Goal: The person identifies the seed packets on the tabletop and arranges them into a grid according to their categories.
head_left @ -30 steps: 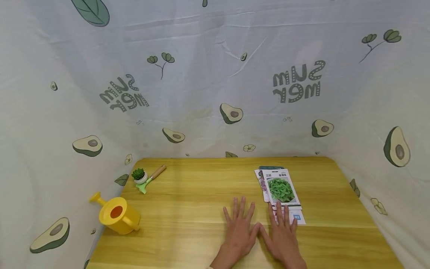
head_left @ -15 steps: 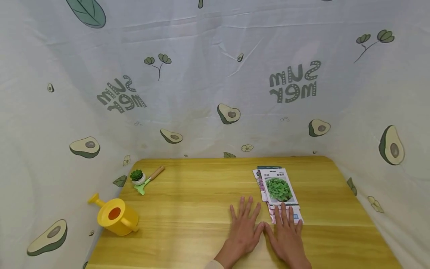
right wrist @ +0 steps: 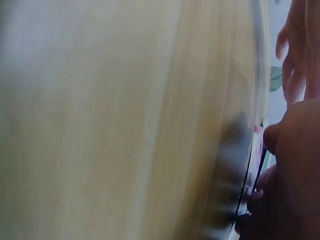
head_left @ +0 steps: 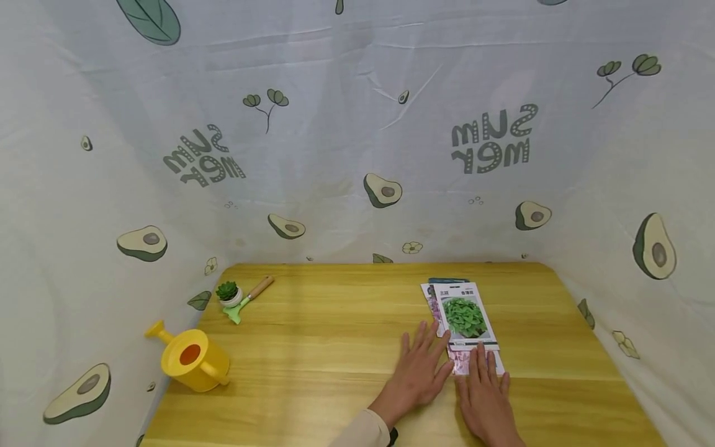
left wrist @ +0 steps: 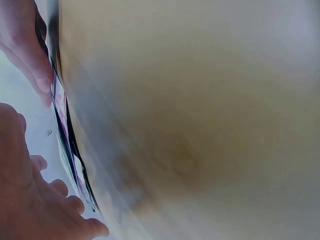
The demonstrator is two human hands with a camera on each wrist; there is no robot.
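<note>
A small stack of seed packets (head_left: 466, 316) lies on the right half of the table, the top one printed with green leaves. Under it, a pink-printed packet (head_left: 459, 361) sticks out at the near side, and a dark teal edge shows at the far side. My left hand (head_left: 416, 374), fingers straight, reaches to the left edge of the stack. My right hand (head_left: 487, 400) lies with extended fingers over the near edge of the lower packet. In the left wrist view, the left hand (left wrist: 37, 192) is beside the thin packet edges; whether it touches them is unclear.
The wooden table (head_left: 329, 323) is backed by a white cloth (head_left: 329, 143) with avocado prints. At the left stands a yellow watering can (head_left: 195, 360). Behind it are a small potted succulent (head_left: 229, 293) and a green hand rake (head_left: 246, 301) with a wooden handle.
My left hand has moved right and forward to the left side of the packets. My right hand has shifted slightly right, and the thumbs, which met before, are now apart.
</note>
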